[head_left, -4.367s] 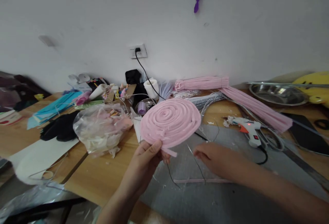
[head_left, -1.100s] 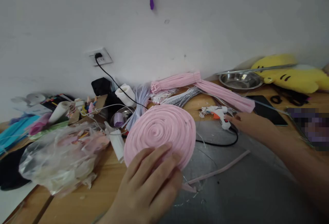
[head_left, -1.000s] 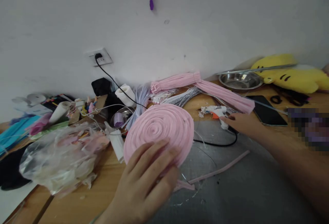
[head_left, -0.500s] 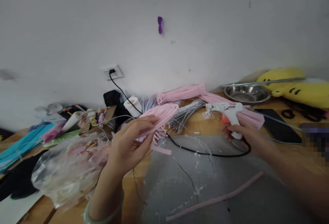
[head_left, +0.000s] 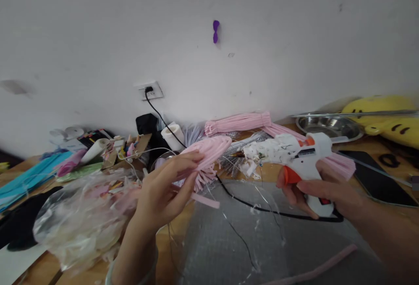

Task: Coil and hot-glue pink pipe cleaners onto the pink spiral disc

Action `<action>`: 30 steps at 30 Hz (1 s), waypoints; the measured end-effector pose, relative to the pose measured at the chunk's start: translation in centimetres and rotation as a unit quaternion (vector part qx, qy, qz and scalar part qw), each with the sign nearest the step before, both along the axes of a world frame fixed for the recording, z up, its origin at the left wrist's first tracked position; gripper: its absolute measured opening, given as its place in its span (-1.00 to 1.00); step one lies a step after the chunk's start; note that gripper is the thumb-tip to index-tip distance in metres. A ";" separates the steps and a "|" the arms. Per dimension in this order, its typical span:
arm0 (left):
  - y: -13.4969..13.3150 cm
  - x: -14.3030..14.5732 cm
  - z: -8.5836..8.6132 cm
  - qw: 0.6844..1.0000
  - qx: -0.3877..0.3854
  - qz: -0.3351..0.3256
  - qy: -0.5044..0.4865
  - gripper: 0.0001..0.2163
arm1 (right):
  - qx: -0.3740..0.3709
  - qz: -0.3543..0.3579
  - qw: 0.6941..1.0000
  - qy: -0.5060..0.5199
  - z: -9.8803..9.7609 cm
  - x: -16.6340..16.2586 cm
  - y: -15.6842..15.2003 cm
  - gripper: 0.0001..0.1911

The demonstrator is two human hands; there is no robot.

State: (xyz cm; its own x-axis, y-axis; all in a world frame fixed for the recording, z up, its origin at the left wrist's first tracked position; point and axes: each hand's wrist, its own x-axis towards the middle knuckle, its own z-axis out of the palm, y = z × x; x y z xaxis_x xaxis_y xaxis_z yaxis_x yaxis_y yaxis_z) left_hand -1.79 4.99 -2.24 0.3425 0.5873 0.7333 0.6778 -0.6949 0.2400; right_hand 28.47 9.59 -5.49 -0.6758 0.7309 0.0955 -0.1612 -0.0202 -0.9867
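My left hand (head_left: 165,184) pinches a pink coiled piece made of pipe cleaners (head_left: 212,149), with cut ends bunched beneath it and one strip end sticking out to the right. My right hand (head_left: 324,189) is wrapped round the handle of a white hot glue gun (head_left: 309,158), fingers by its orange trigger. The gun's nozzle points left at the pink piece, a short gap apart, and its front is crusted with white residue. A loose pink pipe cleaner (head_left: 314,272) lies on the grey mat (head_left: 229,241) below.
The gun's black cord (head_left: 262,208) crosses the mat. At left is a clear plastic bag of scraps (head_left: 85,219). Behind lie a pink pipe cleaner bundle (head_left: 238,122) and a white roll (head_left: 173,137). A metal bowl (head_left: 330,128) and dark phone (head_left: 376,176) sit at right.
My right hand has lifted the glue gun off the table area and brought it nearer, its nozzle now closer to the pink piece. My left hand keeps its hold; the view has shifted slightly.
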 end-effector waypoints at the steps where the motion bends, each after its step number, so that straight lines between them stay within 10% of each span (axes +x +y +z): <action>1: 0.0 0.0 0.0 1.000 0.001 0.002 0.001 -0.81 | 0.002 0.002 1.000 -0.009 0.0 0.1 0.1 -0.63; 30: -0.5 0.8 -0.2 0.999 0.004 -0.044 0.017 -0.74 | 0.004 -0.013 0.996 -0.090 -0.9 1.2 0.7 -0.64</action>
